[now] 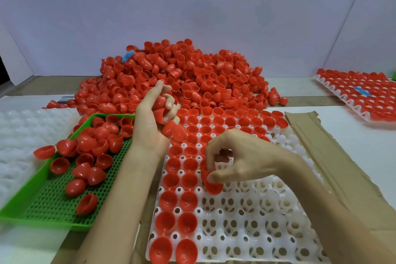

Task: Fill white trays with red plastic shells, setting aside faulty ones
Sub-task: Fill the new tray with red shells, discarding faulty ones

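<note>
Currently clutching several red shells (171,129) in the left grip (154,122) above the white tray (257,231), and pinching, apparently, one more shell (213,186) in the right grip (237,156), low over an empty cell.

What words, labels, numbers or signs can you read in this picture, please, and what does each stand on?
None can be read.
Black-and-white striped strip beside the pile of red shells: barcode-like, too small to read.
Blue scrap on the pile and blue scrap on the filled tray: no writing visible.
White tray, green tray, cardboard: no print.
</note>
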